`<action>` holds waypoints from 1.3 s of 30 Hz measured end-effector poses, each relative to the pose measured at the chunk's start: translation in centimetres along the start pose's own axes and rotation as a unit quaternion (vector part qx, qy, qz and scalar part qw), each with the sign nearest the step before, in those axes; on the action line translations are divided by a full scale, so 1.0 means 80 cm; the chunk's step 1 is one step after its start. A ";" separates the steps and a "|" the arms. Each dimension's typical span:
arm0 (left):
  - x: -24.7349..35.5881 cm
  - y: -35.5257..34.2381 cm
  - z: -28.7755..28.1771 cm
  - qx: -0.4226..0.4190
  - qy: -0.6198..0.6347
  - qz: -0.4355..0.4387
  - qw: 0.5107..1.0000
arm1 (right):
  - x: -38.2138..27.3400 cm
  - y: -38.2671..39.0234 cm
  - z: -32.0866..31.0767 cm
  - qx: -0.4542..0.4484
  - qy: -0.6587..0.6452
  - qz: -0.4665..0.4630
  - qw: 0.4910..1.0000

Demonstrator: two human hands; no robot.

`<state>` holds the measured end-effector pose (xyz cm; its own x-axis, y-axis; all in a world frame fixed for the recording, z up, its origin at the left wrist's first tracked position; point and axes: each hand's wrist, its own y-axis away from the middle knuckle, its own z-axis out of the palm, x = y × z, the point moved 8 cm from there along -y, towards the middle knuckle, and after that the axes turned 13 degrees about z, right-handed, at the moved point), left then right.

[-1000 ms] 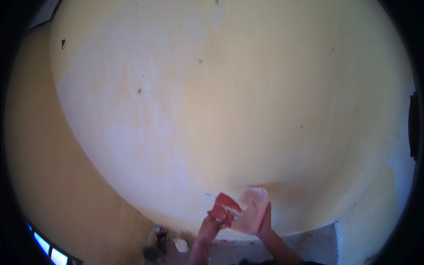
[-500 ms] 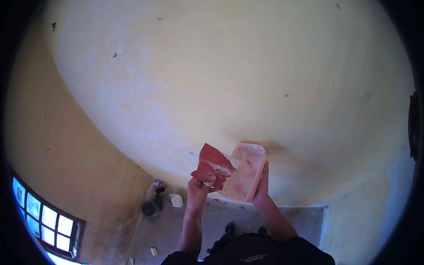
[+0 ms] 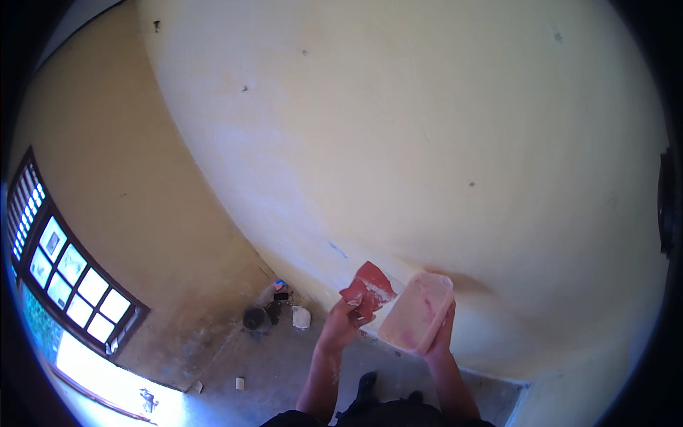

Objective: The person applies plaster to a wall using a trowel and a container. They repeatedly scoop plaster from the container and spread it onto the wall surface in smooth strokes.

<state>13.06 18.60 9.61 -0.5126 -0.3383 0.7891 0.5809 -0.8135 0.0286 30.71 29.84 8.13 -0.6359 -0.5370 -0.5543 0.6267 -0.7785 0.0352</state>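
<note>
Low in the head view, my left hand [image 3: 340, 324] grips a crumpled-looking red piece [image 3: 370, 285] smeared with white; whether it is a sheet or a tool, I cannot tell. Beside it, my right hand [image 3: 441, 334] holds a pale pink, translucent rectangular container [image 3: 410, 317] by its right side, with darker pink smears inside. The red piece is at the container's left. Both are held in front of a pale yellow wall [image 3: 398, 142] with small marks and patchy whitish areas.
A brown-framed window [image 3: 85, 288] is in the left wall, with a bright opening below it. In the corner on the floor [image 3: 284, 363] lie a dark bucket [image 3: 254, 319], a white bag [image 3: 301, 317] and small debris. My dark-shod feet [image 3: 366, 384] stand below my hands.
My view has swung left, bringing more of the window and floor into sight. Both hands still hold the red piece and container, which have shifted in the picture from where they were.
</note>
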 end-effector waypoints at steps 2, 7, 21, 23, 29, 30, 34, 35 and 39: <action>0.046 -0.017 0.009 0.020 -0.100 0.094 0.990 | 0.003 0.011 -0.034 -0.001 -0.042 0.028 0.999; 0.267 -0.032 0.122 0.072 -0.446 0.512 0.731 | -0.002 0.025 -0.065 -0.021 -0.108 0.067 0.992; 0.171 -0.076 0.221 -0.035 -0.654 0.539 0.529 | 0.011 0.034 -0.061 -0.004 -0.054 0.111 0.992; 0.211 -0.093 0.151 0.008 -0.612 0.471 0.635 | 0.016 0.025 -0.068 -0.009 -0.026 0.113 0.993; 0.398 -0.162 0.074 0.212 -0.508 0.474 0.688 | -0.005 0.070 -0.066 -0.045 0.219 -0.031 0.974; 0.419 -0.185 0.053 0.239 -0.524 0.458 0.677 | -0.011 0.081 -0.055 -0.063 0.272 -0.074 0.957; 0.459 -0.239 0.050 0.249 -0.474 0.372 0.758 | 0.051 0.075 -0.122 -0.071 0.028 0.171 0.982; 0.454 -0.227 0.084 0.269 -0.509 0.393 0.717 | 0.044 0.083 -0.117 -0.056 0.039 0.164 0.984; 0.436 -0.147 0.254 0.281 -0.557 0.517 0.586 | 0.045 0.095 -0.125 -0.024 0.019 0.153 0.988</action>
<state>1.19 25.95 49.25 0.8465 0.2596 0.4649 0.4936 -0.0552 -0.8679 37.68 25.23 -1.96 -0.3967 -0.7319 -0.5540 0.8083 -0.5646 0.1671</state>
